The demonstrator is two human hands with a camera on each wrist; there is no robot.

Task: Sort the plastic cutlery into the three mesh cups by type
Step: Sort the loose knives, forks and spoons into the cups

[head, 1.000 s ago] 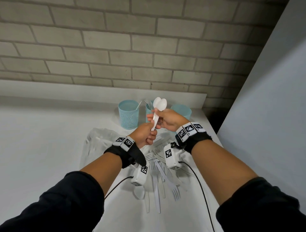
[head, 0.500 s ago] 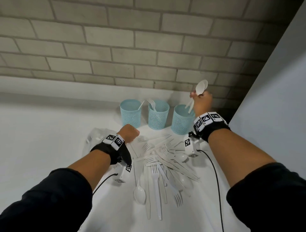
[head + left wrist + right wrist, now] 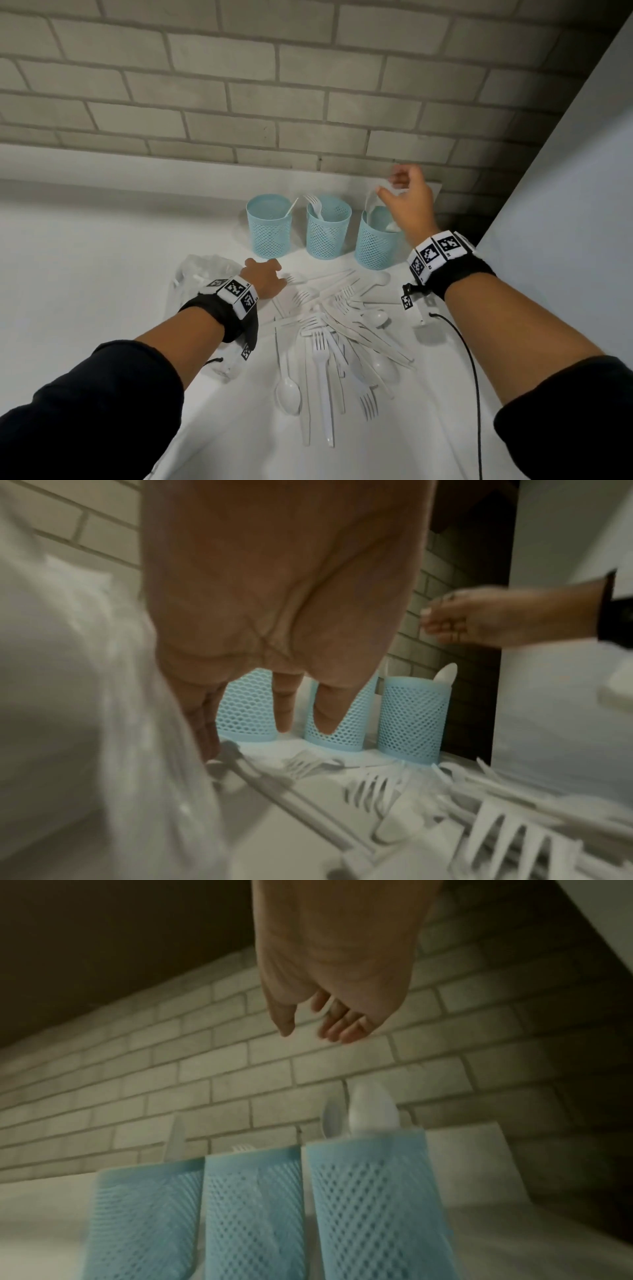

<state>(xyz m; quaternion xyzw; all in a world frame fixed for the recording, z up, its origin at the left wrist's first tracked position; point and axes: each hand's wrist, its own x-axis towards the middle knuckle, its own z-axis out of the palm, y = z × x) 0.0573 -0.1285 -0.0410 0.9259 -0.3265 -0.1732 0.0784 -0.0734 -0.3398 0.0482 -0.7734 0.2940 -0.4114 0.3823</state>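
Observation:
Three blue mesh cups stand in a row by the brick wall. The left cup [image 3: 269,228] holds a knife, the middle cup [image 3: 328,228] a fork, and the right cup [image 3: 375,243] two white spoons [image 3: 373,1110]. My right hand [image 3: 394,192] hovers just above the right cup with loosely spread fingers [image 3: 346,1031] and holds nothing. A heap of white plastic cutlery [image 3: 342,315] lies on the counter in front of the cups. My left hand [image 3: 270,274] reaches down at the heap's far left corner, fingers [image 3: 284,718] straight, tips beside a fork [image 3: 295,278].
A crumpled clear plastic bag [image 3: 202,274] lies under and left of my left wrist. A grey panel [image 3: 565,205] rises close on the right, next to the right cup. The white counter [image 3: 85,274] stretches away to the left. A black cable [image 3: 472,377] trails from my right wrist.
My right hand carried the spoons from the middle to above the right cup and let them go into it. My left hand dropped to the heap's far left and opened.

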